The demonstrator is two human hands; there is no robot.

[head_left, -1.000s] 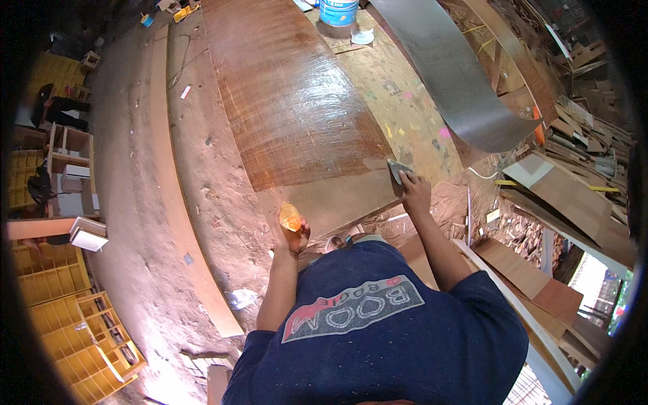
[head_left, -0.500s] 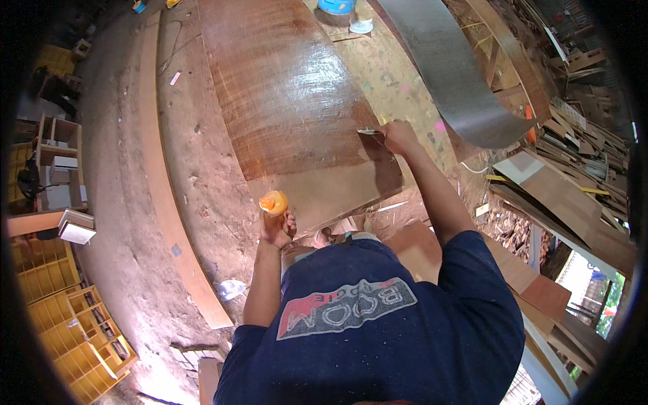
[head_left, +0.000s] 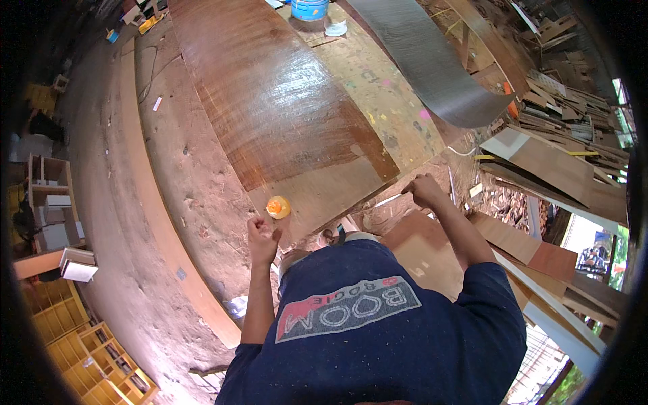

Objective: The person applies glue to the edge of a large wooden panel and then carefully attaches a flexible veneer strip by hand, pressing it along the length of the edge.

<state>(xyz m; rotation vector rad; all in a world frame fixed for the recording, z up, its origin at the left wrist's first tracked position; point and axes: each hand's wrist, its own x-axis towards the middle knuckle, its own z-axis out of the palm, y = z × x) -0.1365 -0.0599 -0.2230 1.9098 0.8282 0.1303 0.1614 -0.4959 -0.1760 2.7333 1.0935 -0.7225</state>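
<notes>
A long wooden sheet [head_left: 324,196] lies in front of me, coated glossy brown [head_left: 270,101] except for a paler strip at the near end. On its near left corner stands a small orange and yellow container [head_left: 278,207]. My left hand [head_left: 262,239] is just below it, apart from it, fingers loosely bent, thumb out and nothing visible in them. Off the sheet's near right corner, my right hand [head_left: 426,192] is closed with the index finger reaching left. Whatever it may hold is hidden.
A dark curved sheet [head_left: 439,74] lies to the right of the coated one. At the far end are a blue bucket [head_left: 310,8] and a white scrap [head_left: 335,29]. A long board [head_left: 152,175] runs along the left; stacked offcuts [head_left: 574,162] fill the right.
My left hand has let go of the orange container, which now stands on the sheet's corner. My right hand has drawn back toward me from the coated surface; its flat tool no longer shows.
</notes>
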